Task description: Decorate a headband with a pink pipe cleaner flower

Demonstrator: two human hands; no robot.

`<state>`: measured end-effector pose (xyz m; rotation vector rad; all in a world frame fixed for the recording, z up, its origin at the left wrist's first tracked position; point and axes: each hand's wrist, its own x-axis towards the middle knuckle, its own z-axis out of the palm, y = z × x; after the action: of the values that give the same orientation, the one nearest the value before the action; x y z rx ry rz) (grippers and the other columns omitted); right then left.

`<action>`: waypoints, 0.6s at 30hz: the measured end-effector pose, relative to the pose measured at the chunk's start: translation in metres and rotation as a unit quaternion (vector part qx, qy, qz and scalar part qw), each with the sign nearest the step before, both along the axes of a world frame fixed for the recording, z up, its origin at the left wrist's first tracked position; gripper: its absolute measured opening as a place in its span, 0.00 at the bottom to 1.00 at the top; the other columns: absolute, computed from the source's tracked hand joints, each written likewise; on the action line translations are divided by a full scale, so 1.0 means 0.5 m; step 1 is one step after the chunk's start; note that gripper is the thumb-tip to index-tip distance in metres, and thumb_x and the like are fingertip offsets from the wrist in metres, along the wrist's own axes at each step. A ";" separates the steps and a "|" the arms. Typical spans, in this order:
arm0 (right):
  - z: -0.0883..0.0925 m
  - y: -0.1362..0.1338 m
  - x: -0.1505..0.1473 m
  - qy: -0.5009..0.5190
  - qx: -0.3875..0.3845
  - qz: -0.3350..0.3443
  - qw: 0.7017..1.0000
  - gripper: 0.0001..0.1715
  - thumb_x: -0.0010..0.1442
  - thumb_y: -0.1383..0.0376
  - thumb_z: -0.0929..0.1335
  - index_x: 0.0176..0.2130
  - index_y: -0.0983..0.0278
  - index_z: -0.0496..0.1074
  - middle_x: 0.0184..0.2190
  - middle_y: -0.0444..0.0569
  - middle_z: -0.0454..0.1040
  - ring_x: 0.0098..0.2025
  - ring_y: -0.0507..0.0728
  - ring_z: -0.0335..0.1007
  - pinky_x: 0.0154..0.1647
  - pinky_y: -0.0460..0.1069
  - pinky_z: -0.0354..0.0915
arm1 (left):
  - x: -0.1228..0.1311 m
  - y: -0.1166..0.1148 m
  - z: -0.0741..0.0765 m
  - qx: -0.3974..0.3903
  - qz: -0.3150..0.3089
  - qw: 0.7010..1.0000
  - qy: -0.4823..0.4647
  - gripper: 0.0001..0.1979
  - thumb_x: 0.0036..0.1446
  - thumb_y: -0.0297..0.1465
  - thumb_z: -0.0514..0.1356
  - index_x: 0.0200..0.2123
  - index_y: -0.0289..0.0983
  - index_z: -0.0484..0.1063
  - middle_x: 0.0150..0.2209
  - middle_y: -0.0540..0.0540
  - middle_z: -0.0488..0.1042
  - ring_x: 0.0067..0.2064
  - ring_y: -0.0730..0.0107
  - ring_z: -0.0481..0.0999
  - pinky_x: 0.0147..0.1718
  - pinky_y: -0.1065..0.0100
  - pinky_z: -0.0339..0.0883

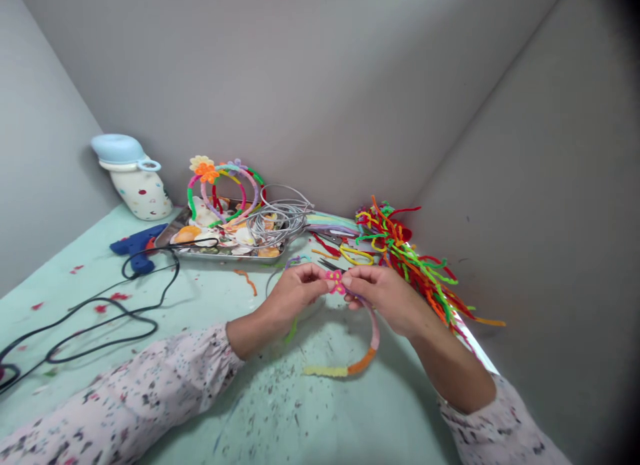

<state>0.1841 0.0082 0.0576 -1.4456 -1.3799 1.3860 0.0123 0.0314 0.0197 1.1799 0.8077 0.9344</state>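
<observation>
Between my two hands is a small pink flower (335, 282) with yellow outlines on its petals. My left hand (301, 288) pinches its left side. The fingers of my right hand (377, 293) close on its right side, where a fuzzy band (363, 365) also meets them. That band curves down below my right hand through purple, pink and orange to a pale yellow end lying low over the table. How the flower and band meet is hidden by my right fingers.
Behind my hands are a metal tray (225, 256) with headbands, coiled wire (285, 218), yellow-handled scissors (356, 255) and a pile of pipe cleaners (400, 245). A blue glue gun (137, 245), its black cord and a bottle (140, 188) stand left on the green table (270, 418).
</observation>
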 end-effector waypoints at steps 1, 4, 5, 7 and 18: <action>0.002 0.000 0.002 0.009 -0.003 0.006 1.000 0.10 0.51 0.58 0.70 0.28 0.62 0.73 0.27 0.45 0.70 0.30 0.53 0.67 0.33 0.49 0.67 | 0.000 0.001 0.001 -0.004 -0.003 1.000 -0.008 0.09 0.48 0.34 0.64 0.27 0.35 0.70 0.22 0.54 0.64 0.21 0.80 0.55 0.20 0.72 0.46; 0.003 -0.001 0.006 0.012 -0.014 0.019 1.000 0.09 0.51 0.58 0.71 0.31 0.62 0.73 0.30 0.45 0.72 0.32 0.53 0.68 0.35 0.50 0.68 | -0.001 0.003 0.002 -0.023 0.006 0.999 -0.040 0.10 0.52 0.37 0.61 0.30 0.35 0.70 0.24 0.52 0.64 0.22 0.79 0.58 0.21 0.72 0.48; 0.001 -0.002 0.007 0.007 -0.017 0.022 1.000 0.09 0.51 0.59 0.71 0.32 0.62 0.73 0.31 0.45 0.72 0.31 0.53 0.69 0.34 0.50 0.68 | -0.001 0.003 0.001 -0.027 0.008 0.998 -0.048 0.11 0.53 0.38 0.61 0.30 0.35 0.70 0.24 0.52 0.65 0.23 0.79 0.58 0.21 0.72 0.48; -0.001 -0.003 0.007 -0.006 -0.025 0.025 0.999 0.09 0.51 0.60 0.71 0.33 0.61 0.73 0.29 0.45 0.72 0.29 0.52 0.69 0.31 0.48 0.67 | -0.001 0.003 0.000 -0.025 0.007 0.998 -0.049 0.11 0.53 0.39 0.60 0.30 0.35 0.70 0.25 0.52 0.65 0.23 0.79 0.58 0.21 0.72 0.49; -0.016 0.012 0.021 0.023 -0.039 0.013 0.999 0.08 0.52 0.63 0.70 0.34 0.62 0.72 0.26 0.44 0.72 0.25 0.51 0.67 0.23 0.46 0.64 | -0.003 0.015 -0.007 -0.110 -0.002 0.988 -0.104 0.06 0.49 0.30 0.59 0.31 0.33 0.72 0.29 0.48 0.69 0.24 0.79 0.65 0.21 0.74 0.55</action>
<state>0.1944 0.0142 0.0498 -1.4404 -1.3335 1.4956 0.0107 0.0392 0.0164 0.8765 0.7197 0.9215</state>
